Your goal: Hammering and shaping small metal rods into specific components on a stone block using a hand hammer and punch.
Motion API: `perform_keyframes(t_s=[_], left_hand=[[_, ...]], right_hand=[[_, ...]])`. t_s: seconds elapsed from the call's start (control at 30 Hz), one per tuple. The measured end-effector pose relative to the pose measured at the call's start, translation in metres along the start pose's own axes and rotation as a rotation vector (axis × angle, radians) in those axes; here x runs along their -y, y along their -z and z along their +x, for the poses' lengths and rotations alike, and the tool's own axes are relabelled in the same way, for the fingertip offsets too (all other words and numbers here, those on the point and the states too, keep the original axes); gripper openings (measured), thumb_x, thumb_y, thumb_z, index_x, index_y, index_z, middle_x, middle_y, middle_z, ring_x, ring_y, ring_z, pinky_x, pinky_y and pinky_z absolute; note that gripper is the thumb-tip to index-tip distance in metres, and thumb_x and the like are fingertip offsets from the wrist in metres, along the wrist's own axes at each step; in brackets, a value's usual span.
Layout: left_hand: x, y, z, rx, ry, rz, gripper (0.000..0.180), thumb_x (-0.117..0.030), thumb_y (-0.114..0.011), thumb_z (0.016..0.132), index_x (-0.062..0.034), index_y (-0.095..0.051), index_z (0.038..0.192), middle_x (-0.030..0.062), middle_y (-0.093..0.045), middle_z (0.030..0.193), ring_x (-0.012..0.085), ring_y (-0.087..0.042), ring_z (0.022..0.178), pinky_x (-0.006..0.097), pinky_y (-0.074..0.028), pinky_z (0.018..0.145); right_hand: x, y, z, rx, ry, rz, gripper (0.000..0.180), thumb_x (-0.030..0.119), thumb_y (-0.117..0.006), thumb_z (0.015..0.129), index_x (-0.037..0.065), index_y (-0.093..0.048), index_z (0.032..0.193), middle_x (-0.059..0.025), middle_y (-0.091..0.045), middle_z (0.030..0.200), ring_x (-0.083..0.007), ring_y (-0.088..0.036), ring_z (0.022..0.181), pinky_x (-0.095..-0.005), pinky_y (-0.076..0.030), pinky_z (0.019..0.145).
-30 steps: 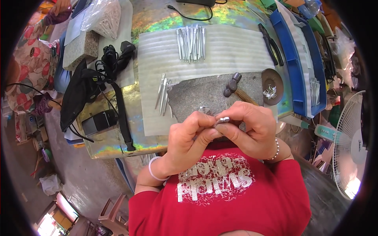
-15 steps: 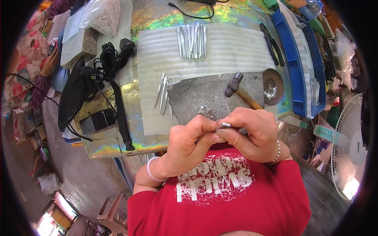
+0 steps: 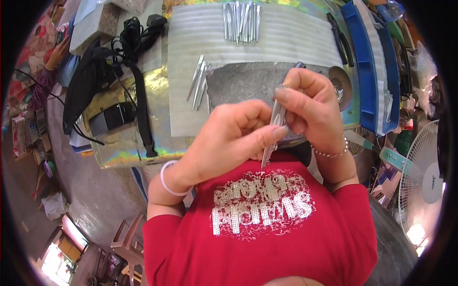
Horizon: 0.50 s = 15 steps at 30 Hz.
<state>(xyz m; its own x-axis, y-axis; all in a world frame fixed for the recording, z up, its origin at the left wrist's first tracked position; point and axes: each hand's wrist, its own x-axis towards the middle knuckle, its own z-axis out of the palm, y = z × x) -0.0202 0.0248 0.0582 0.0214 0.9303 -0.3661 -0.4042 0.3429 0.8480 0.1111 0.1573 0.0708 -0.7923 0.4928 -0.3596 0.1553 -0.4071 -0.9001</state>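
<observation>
A pair of silver metal tweezers (image 3: 277, 113) is held between my two hands, above the near edge of the table. Its narrow tips point down toward my red shirt. My left hand (image 3: 234, 136) pinches the tweezers near the middle with thumb and fingers. At the upper end, the thumb and curled fingers of my right hand (image 3: 312, 102) grip them. Behind the hands lies a rough grey slab (image 3: 243, 78). The hammer (image 3: 299, 65) on it is almost wholly hidden by my right hand. Several similar tweezers (image 3: 198, 81) lie left of the slab.
A bundle of tweezers (image 3: 241, 23) lies on the white foam sheet (image 3: 191, 35). At right are black-handled pliers (image 3: 339, 40), a brown bowl (image 3: 338, 75) with small metal bits, a blue tray (image 3: 367, 71) and a fan (image 3: 424, 176). Black straps (image 3: 138, 90) lie left. Another person's hand (image 3: 58, 53) shows far left.
The tweezers have turned from nearly end-on to lengthwise, tips downward. My right hand has risen to their upper end, covering the hammer. The whole view has shifted, so the table sits higher.
</observation>
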Motion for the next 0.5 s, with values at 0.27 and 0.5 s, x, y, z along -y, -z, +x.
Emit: perform_keyframes(t_s=[0.27,0.5], left_hand=[[-0.008,0.004,0.009,0.05,0.096,-0.007,0.021,-0.019,-0.065,0.088,0.0003,-0.058,0.087,0.001,-0.061,0.065,0.004,-0.057,0.051,0.015,-0.044,0.043],[-0.015,0.001,0.013,0.162,0.156,0.125,0.023,-0.02,-0.065,0.088,0.0001,-0.057,0.081,0.002,-0.059,0.061,0.0056,-0.057,0.05,0.017,-0.044,0.042]], right_hand=[[-0.017,0.001,0.0,-0.056,-0.038,0.105,0.017,0.015,-0.064,0.087,0.007,-0.057,0.074,0.0011,-0.054,0.057,-0.0021,-0.041,0.04,-0.0161,-0.029,0.037],[-0.031,0.001,-0.017,-0.157,0.028,0.145,0.018,0.014,-0.062,0.088,0.006,-0.055,0.074,0.0004,-0.054,0.058,-0.0024,-0.04,0.04,-0.0169,-0.03,0.036]])
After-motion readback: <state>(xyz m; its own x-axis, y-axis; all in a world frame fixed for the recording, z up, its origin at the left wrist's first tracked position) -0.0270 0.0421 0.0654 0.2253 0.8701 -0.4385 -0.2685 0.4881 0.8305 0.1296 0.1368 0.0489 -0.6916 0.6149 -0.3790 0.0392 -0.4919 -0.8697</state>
